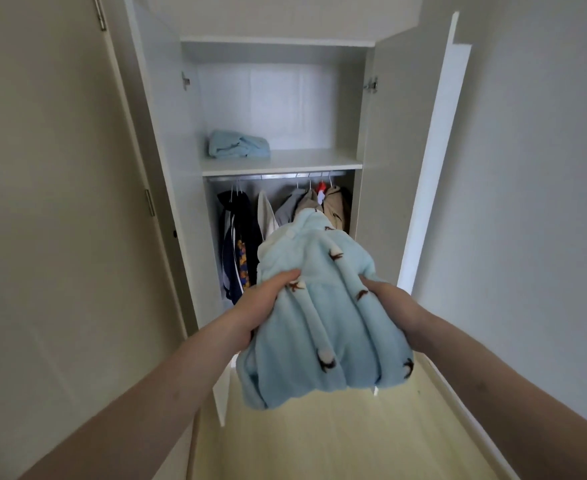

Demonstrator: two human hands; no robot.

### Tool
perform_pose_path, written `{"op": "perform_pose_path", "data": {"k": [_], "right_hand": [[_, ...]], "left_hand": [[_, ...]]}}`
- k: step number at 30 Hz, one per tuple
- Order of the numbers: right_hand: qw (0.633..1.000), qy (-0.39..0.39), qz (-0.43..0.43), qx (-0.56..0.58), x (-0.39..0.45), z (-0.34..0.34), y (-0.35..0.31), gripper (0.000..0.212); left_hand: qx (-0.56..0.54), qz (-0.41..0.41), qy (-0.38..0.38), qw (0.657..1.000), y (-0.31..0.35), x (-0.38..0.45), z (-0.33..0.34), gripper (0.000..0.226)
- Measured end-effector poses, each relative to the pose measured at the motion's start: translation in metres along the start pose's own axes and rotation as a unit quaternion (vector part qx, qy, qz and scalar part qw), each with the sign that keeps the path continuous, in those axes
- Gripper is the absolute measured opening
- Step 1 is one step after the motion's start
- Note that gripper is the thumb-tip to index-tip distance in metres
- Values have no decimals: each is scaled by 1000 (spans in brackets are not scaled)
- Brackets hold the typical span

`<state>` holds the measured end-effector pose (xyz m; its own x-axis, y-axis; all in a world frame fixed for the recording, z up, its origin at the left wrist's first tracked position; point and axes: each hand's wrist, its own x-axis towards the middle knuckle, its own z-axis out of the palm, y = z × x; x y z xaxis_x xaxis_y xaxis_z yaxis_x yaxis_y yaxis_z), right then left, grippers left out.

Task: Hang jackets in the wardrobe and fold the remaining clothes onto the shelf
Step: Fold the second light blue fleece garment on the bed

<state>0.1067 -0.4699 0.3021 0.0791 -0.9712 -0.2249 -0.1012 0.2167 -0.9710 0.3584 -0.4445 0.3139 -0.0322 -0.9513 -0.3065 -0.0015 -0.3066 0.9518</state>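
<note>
I hold a folded light-blue fleece garment (pixel 323 317) with small brown marks in front of the open white wardrobe (pixel 167 133). My left hand (pixel 264 299) grips its left side with the thumb on top. On the other side, my right hand (pixel 394 306) grips the fleece, its fingers tucked underneath. A folded light-blue cloth (pixel 238 144) lies at the left of the white shelf (pixel 306 161). Below the shelf, several jackets (pixel 236 244) hang from a metal rail (pixel 278 175); the held garment hides their lower right part.
The wardrobe's right door (pixel 430 161) stands open toward me, and its left door (pixel 136 109) is open too. A closed beige door (pixel 43 202) fills the left. A grey wall (pixel 544 202) is on the right. Pale wooden floor (pixel 319 441) lies below.
</note>
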Motion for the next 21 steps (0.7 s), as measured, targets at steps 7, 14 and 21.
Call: {"op": "perform_pose_path", "data": {"k": [7,14,21], "right_hand": [[1000,20,-11,8,96,19,-41,46],[999,18,-40,19,216,15,-88,37],[998,1,-47,37,366,-10,-136,40]], "left_hand": [[5,1,-14,1000,48,108,-35,92],[16,40,-8,999,108,222,-47,91],[13,53,0,998,175,357,-40,66]]}}
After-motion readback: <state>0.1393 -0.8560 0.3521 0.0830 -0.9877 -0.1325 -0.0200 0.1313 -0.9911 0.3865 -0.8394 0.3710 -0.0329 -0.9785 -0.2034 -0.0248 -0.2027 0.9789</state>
